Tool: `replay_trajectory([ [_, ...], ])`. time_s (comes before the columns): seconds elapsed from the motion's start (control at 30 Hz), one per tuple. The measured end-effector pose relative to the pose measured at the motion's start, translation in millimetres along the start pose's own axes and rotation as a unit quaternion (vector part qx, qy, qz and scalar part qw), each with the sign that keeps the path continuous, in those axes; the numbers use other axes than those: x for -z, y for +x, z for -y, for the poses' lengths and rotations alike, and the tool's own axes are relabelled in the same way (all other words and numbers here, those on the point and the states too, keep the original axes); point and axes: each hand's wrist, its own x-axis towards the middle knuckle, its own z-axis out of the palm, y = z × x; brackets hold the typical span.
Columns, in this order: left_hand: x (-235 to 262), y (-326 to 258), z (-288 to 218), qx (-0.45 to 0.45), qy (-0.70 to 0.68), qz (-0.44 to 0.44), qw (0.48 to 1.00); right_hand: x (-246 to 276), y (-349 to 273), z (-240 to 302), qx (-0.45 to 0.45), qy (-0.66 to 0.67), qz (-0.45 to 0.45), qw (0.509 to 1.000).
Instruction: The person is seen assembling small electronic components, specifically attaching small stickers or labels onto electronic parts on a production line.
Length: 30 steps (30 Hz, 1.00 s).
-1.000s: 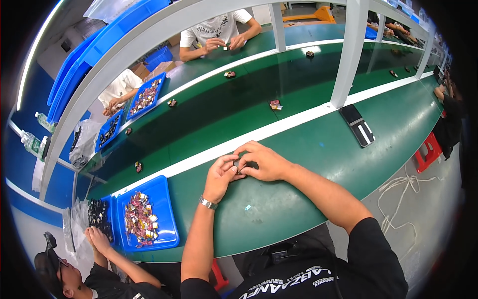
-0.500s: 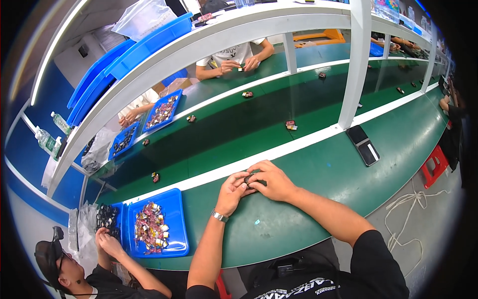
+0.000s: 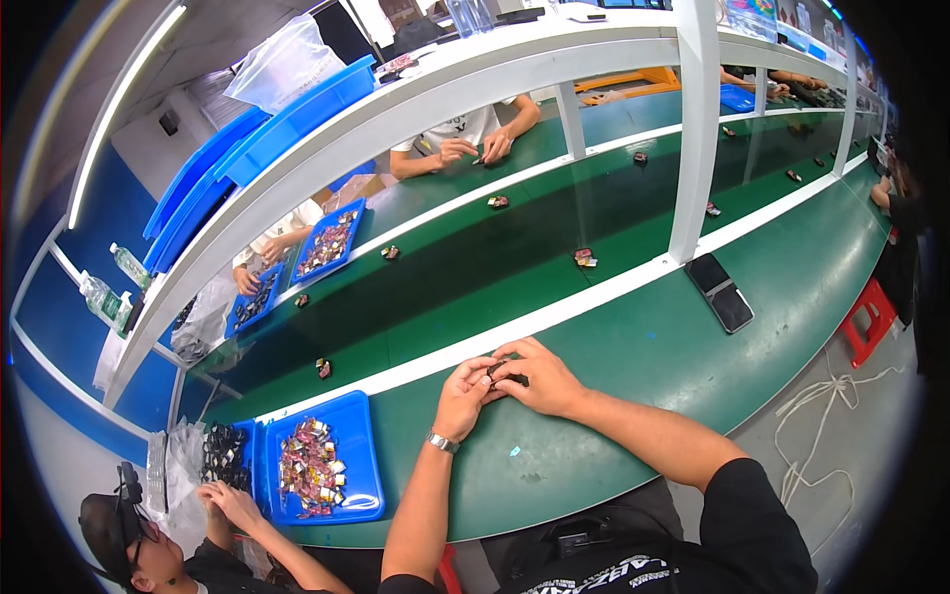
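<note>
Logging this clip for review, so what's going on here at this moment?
A person at a green workbench has both hands together over a small dark part: the left hand and right hand pinch it between the fingertips, just above the bench. To the left, a blue tray holds many small parts, and a neighbouring person's hand works beside it. Two dark phones lie to the right. Single parts sit along the conveyor belt beyond.

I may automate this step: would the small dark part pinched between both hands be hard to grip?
Probably light: fingertips alone of left hand and right hand hold the small dark part. Likely rigid, showing no sag. Its smallness suggests it could slip.
</note>
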Motion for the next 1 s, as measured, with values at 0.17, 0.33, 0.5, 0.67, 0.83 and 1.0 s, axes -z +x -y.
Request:
replay_trajectory([
  [0.17,0.1,-0.7,0.0,0.0,0.002,0.002,1.0,-3.5,-2.1,1.6,-0.014,0.007,-0.018,1.0],
  [0.33,-0.9,0.4,0.7,0.0,0.005,0.008,1.0,-6.1,-3.6,-5.8,-0.028,0.014,-0.018,0.999],
  [0.5,0.1,0.4,2.4,-0.004,0.007,-0.001,1.0,-9.2,-4.3,-5.5,-0.041,0.02,-0.025,0.999],
  [0.67,-0.9,-1.6,2.6,-0.011,0.032,-0.034,0.999,-9.5,-3.7,0.7,-0.023,0.003,-0.028,0.999],
  [0.83,-2.0,0.4,1.3,0.003,0.02,-0.026,0.999,-7.8,-3.5,-0.1,-0.037,0.006,-0.026,0.999],
  [1.0,-2.2,-0.6,1.6,-0.001,0.075,-0.048,0.996,-10.3,-1.0,-0.3,-0.007,0.021,-0.029,0.999],
])
